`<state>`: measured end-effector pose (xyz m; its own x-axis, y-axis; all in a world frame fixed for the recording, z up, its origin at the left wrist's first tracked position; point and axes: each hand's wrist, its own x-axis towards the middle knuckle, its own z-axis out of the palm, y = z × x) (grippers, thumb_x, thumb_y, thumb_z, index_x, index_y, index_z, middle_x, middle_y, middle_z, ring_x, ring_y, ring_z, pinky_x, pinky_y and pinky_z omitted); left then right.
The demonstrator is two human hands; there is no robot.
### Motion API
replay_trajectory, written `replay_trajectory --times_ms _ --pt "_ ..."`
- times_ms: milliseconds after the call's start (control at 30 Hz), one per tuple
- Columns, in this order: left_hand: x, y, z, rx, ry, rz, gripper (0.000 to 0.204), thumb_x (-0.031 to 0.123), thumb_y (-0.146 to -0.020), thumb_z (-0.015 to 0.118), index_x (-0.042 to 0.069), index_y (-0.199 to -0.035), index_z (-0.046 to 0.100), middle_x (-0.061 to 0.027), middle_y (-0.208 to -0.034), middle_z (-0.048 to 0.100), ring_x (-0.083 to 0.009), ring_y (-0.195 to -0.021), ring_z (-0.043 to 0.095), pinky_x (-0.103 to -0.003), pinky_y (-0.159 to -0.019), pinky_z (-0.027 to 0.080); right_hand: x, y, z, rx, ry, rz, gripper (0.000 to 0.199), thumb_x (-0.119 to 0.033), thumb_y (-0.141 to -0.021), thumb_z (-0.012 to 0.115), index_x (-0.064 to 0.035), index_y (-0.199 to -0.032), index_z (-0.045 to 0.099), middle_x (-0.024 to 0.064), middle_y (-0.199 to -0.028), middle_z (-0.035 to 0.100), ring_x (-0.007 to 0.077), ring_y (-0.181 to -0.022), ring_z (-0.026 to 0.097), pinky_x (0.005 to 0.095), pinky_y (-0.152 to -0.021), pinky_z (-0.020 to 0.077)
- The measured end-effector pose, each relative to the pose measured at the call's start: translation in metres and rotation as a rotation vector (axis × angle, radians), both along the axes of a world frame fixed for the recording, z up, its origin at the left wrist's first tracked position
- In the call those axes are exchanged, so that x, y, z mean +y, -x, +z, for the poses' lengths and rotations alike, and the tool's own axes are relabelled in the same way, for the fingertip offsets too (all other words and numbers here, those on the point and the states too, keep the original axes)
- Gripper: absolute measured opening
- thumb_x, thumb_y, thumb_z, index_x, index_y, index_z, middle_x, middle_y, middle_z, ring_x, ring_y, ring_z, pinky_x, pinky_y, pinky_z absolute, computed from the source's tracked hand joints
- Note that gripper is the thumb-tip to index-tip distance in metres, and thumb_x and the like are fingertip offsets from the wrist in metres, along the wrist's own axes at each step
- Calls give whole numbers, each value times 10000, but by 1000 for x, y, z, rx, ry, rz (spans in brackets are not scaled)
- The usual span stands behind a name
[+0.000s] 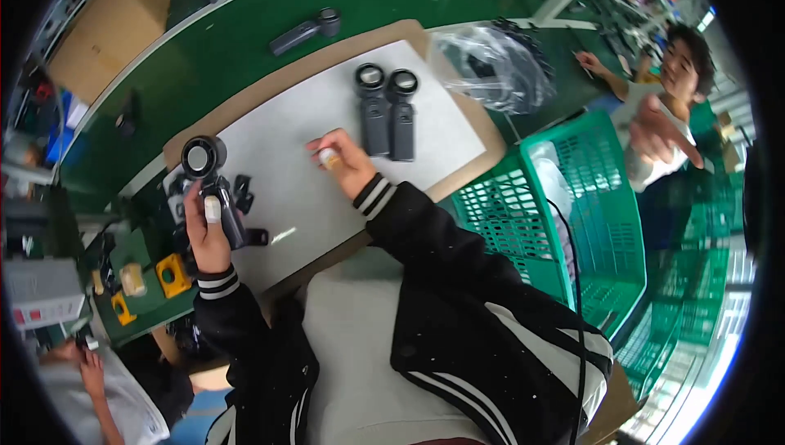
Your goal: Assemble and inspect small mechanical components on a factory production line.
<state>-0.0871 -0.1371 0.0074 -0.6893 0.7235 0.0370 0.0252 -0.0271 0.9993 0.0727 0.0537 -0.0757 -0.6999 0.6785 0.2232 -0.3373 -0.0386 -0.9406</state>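
Note:
My left hand [207, 237] is wrapped round the handle of a dark grey handheld fan [203, 159] with a round ringed head, held over the left end of the white work sheet [302, 200]. White tape covers that thumb. Above the middle of the sheet, my right hand [347, 165] is closed in a pinch, its thumb also taped; anything between the fingertips is too small to make out. Two similar fans [375, 114] [402, 118] lie side by side to the right of it. Small black parts [243, 192] are beside the left hand, partly hidden.
Another fan [307, 32] lies on the green bench beyond the sheet. Clear plastic bags [491, 65] sit at the far right, with a green crate [556, 167] nearer. Yellow fixtures [171, 276] stand at left. A co-worker [654, 110] reaches out at right; another person's hands [86, 367] show lower left.

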Motion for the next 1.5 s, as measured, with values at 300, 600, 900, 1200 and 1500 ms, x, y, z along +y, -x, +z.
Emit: replay_trajectory --times_ms 300,600,900,1200,1500 --pt "-157 74 1 407 231 528 415 26 -911 511 49 -1322 463 -109 -998 647 -139 -791 590 -219 -716 469 13 -14 1 -97 -65 4 129 -11 -895 432 -39 -1015 471 151 -1052 613 169 -779 556 262 -715 455" --pt "-221 132 -10 426 339 752 321 112 -907 550 71 -1223 586 -71 -948 665 -118 -783 566 -209 -713 448 7 -10 12 -151 -117 51 170 2 -881 427 -38 -1033 493 145 -1068 606 158 -768 543 249 -654 440" --pt "-217 164 13 433 632 572 341 237 -897 567 85 -1199 615 -68 -979 665 -125 -822 571 -230 -756 456 13 -13 4 -155 -117 41 192 25 -865 427 -35 -1028 510 143 -1080 598 158 -772 537 249 -669 440" --pt "-227 202 1 385 890 531 364 230 -925 480 70 -1237 578 -80 -901 637 -143 -725 553 -216 -645 449 14 -16 1 -180 -87 30 199 42 -857 428 -32 -1020 516 140 -1081 591 163 -778 534 256 -692 446" --pt "-273 256 138 239 -368 1063 402 222 -952 389 -53 -1221 505 -185 -1153 575 -269 -996 557 -347 -841 453 17 -10 1 -135 -90 71 175 20 -877 430 -30 -1024 511 144 -1089 585 163 -770 523 259 -698 442"
